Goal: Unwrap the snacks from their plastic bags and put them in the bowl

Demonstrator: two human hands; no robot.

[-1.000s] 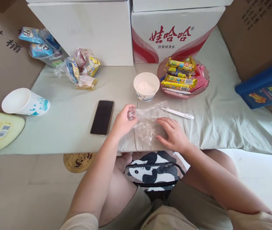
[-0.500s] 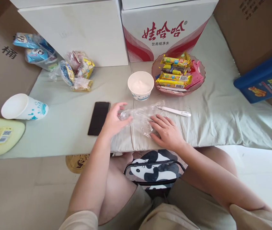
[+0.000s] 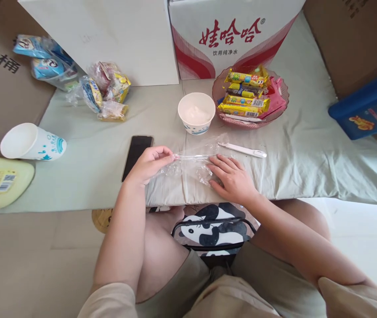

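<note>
A crumpled sheet of clear plastic film (image 3: 193, 167) lies on the cloth-covered table between my hands. My left hand (image 3: 153, 162) pinches its left end, and a taut strand of film runs across to the right. My right hand (image 3: 231, 176) lies flat on the film's right side, fingers stretched out. Just beyond my right fingers rests a white utility knife (image 3: 244, 149). Behind the film stands a paper bowl (image 3: 196, 115) with something white inside. A black phone (image 3: 137, 154) lies beside my left hand, partly covered by it.
A pink glass bowl (image 3: 284, 104) of wrapped snacks stands at the back right. Wrapped snacks (image 3: 105, 95) lie back left, near a tipped paper cup (image 3: 34, 142) and a pale yellow bottle (image 3: 2, 183). White cartons (image 3: 108, 39) line the back; a blue package (image 3: 367, 110) is at right.
My left hand has closed on the film's left end and pulled it into a taut strand. My right hand stays flat on the film. The view has shifted slightly.
</note>
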